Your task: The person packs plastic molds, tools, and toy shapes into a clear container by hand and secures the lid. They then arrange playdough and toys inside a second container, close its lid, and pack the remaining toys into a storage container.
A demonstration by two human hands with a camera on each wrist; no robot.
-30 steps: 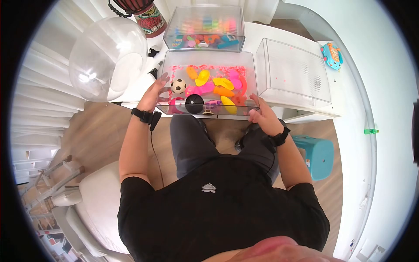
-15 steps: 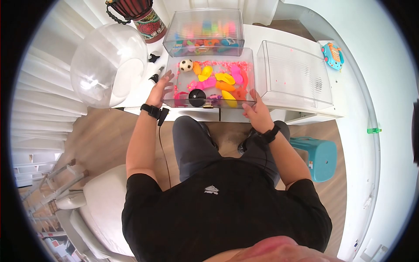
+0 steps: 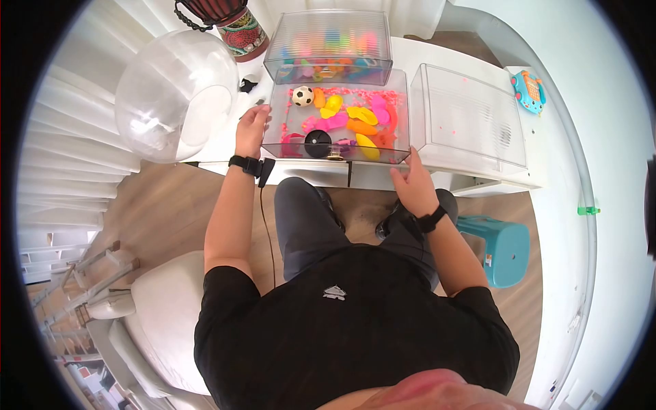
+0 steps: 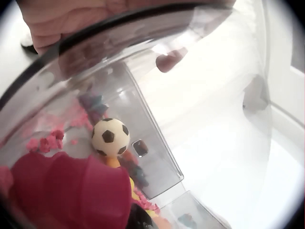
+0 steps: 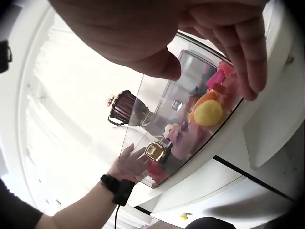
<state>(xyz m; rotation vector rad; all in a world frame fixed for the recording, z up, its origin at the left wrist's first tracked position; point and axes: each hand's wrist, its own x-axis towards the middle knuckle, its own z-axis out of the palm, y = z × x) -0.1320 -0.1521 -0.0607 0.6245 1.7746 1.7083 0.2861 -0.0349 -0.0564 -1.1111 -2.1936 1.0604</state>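
A clear drawer holds colourful plastic toys, pink bits, a black round piece and a small football, also seen in the left wrist view. The left hand touches the drawer's left side; in the left wrist view that hand lies along the clear wall. At the front right corner is the right hand, its fingertips against the drawer and thumb apart. In the right wrist view, its fingers reach down beside the wall, near a yellow toy.
Behind the drawer stands a clear box of toys. An upturned clear container lies on the right, with a toy phone beyond. A transparent globe and a drum are at left; a teal stool is below right.
The drawer has moved back from the table's front edge, close to the toy box, both hands staying beside it. The football has rolled from the drawer's left side toward its back left corner.
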